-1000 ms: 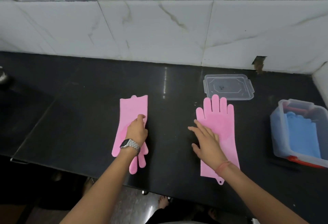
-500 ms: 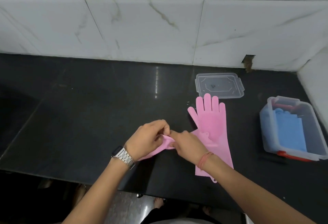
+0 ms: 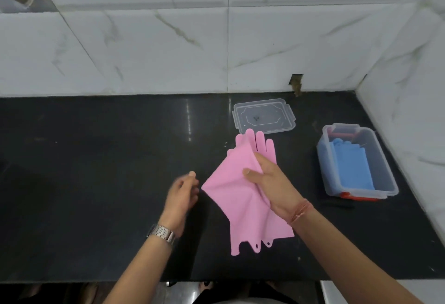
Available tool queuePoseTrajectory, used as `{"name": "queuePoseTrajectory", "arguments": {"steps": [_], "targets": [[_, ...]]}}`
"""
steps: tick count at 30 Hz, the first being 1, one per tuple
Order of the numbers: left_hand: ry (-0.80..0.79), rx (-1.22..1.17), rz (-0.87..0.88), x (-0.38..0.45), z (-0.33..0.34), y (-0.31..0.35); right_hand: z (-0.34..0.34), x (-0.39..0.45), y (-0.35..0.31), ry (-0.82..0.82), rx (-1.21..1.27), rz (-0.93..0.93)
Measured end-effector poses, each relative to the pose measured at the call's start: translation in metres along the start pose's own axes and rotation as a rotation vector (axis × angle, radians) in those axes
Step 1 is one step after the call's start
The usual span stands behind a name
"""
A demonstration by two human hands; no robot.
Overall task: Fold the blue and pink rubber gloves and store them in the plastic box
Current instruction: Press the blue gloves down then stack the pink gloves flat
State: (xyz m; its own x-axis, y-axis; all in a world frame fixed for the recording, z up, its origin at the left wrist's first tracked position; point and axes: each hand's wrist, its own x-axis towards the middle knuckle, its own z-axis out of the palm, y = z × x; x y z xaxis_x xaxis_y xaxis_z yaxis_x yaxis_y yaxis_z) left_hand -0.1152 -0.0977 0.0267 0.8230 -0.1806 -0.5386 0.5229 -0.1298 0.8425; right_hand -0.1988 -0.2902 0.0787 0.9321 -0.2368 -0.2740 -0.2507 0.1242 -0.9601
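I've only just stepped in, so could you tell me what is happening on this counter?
A person is putting rubber gloves away. The right hand grips the upper pink glove, which lies over a second pink glove on the black counter. The left hand hovers beside them, holding nothing. Blue gloves already sit in the plastic box, and its lid lies apart near the wall.

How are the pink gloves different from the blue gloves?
The pink gloves lie out on the black counter; the blue gloves already sit in the plastic box. The right hand grips the pink gloves; no hand touches the blue ones. Both are rubber gloves.
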Motion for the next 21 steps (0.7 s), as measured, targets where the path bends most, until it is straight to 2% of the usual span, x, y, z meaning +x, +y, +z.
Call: {"name": "queuePoseTrajectory", "arguments": {"steps": [2, 3, 4, 6, 9, 11, 13, 15, 17, 19, 21], "targets": [[-0.243, -0.055, -0.286, -0.007, 0.015, -0.009, -0.009, -0.003, 0.002, 0.024, 0.075, 0.018], [-0.353, -0.07, -0.368, -0.011, 0.023, -0.01, -0.011, -0.004, 0.003, 0.023, 0.092, 0.014], [-0.437, -0.108, -0.409, -0.013, 0.031, -0.009, -0.013, -0.005, 0.003, 0.019, 0.111, 0.01], [-0.511, -0.257, -0.385, -0.013, 0.045, 0.0, -0.017, -0.004, 0.002, 0.029, 0.134, 0.003], [-0.506, -0.395, -0.11, -0.004, 0.056, 0.021, -0.028, 0.003, 0.0, 0.057, 0.114, -0.037], [-0.514, -0.323, 0.091, 0.001, 0.062, 0.034, -0.038, 0.008, -0.002, 0.071, 0.119, -0.069], [-0.488, -0.207, 0.197, 0.005, 0.069, 0.035, -0.046, 0.01, 0.001, 0.069, 0.173, -0.07], [-0.426, -0.11, 0.18, 0.012, 0.078, 0.026, -0.051, 0.012, 0.014, 0.072, 0.28, 0.022], [-0.376, -0.005, 0.075, 0.02, 0.085, 0.008, -0.054, 0.011, 0.039, 0.116, 0.315, 0.18], [-0.328, 0.147, -0.022, 0.029, 0.087, -0.011, -0.056, 0.006, 0.066, 0.141, 0.235, 0.319], [-0.268, 0.25, -0.015, 0.037, 0.088, -0.024, -0.057, 0.002, 0.086, 0.165, 0.124, 0.373]]}}
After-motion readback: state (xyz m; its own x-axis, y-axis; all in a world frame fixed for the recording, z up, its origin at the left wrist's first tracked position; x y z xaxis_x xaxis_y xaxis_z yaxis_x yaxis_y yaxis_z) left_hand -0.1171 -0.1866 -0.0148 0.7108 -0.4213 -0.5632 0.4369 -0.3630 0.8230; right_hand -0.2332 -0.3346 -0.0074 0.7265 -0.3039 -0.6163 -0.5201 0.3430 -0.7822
